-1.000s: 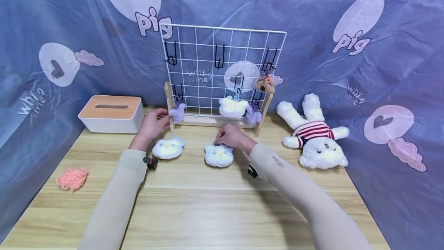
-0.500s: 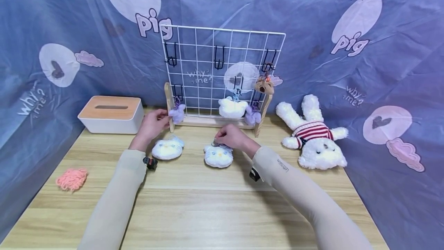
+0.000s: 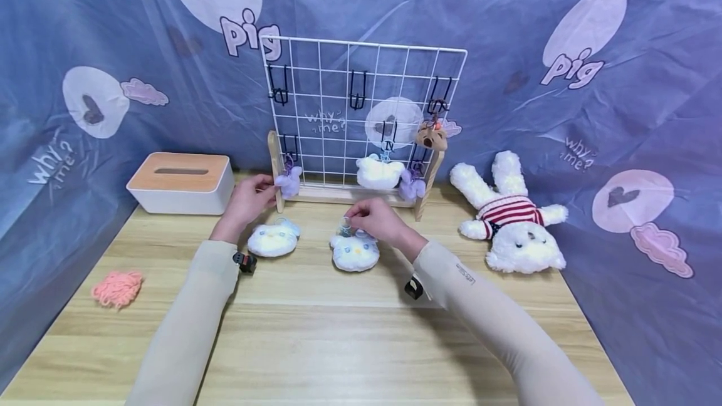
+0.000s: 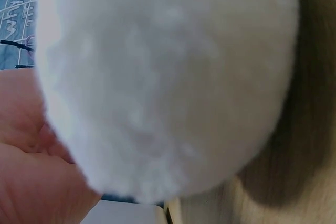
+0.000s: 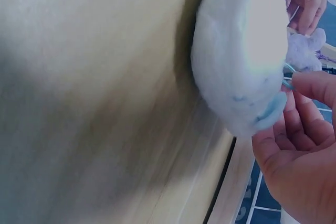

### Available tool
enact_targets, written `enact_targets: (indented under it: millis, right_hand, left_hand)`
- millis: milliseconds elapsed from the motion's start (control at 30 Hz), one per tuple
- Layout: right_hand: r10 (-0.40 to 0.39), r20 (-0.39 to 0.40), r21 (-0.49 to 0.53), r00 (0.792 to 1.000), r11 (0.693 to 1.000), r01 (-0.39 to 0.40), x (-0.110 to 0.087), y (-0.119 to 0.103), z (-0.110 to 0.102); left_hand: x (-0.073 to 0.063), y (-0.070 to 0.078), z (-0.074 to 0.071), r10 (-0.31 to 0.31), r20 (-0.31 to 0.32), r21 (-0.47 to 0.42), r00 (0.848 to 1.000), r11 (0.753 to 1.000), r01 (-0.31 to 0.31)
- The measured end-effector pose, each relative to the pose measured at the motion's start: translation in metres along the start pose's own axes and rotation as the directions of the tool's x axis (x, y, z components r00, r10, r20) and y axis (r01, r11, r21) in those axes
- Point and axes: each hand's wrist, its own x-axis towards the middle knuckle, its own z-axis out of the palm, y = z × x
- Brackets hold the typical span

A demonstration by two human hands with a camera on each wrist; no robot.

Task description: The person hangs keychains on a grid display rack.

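My right hand (image 3: 379, 221) pinches the pale blue ring at the top of a white cat-face plush keychain (image 3: 355, 254), which sits low over the table. In the right wrist view its thumb and fingers meet at the ring, beside the plush's blue bow (image 5: 273, 111). My left hand (image 3: 248, 200) is at the left wooden post (image 3: 274, 155) of a white wire grid rack (image 3: 333, 83), fingertips at its edge near a hanging purple plush (image 3: 290, 182). A second cat-face plush (image 3: 273, 239) lies below that hand; its white fur (image 4: 168, 77) hides the left fingers in the left wrist view.
Black hooks (image 3: 358, 91) stud the rack. From it hang a white plush (image 3: 379, 173), another purple plush (image 3: 413, 185) and a brown one (image 3: 432, 136). A tissue box (image 3: 180, 183), pink yarn (image 3: 117, 289) and a white bear (image 3: 516, 224) lie around the table.
My right hand has raised the keychain's ring slightly, so the blue ring and clasp show more. My left hand stays at the post.
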Motion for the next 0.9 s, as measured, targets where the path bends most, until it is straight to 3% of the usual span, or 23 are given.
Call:
enact_targets:
  millis: [300,900]
  right_hand:
    - [0.031,-0.036,0.121,0.999,0.992,-0.027,-0.006,0.003,-0.002]
    - [-0.014,-0.046,0.243,0.999,0.97,0.025,-0.019,-0.005,-0.01]
  left_hand:
    - [0.0,0.002,0.001,-0.001,-0.002,0.0,1.0,1.0,0.001]
    - [0.001,0.0,0.001,0.002,-0.009,0.005,1.0,1.0,-0.002]
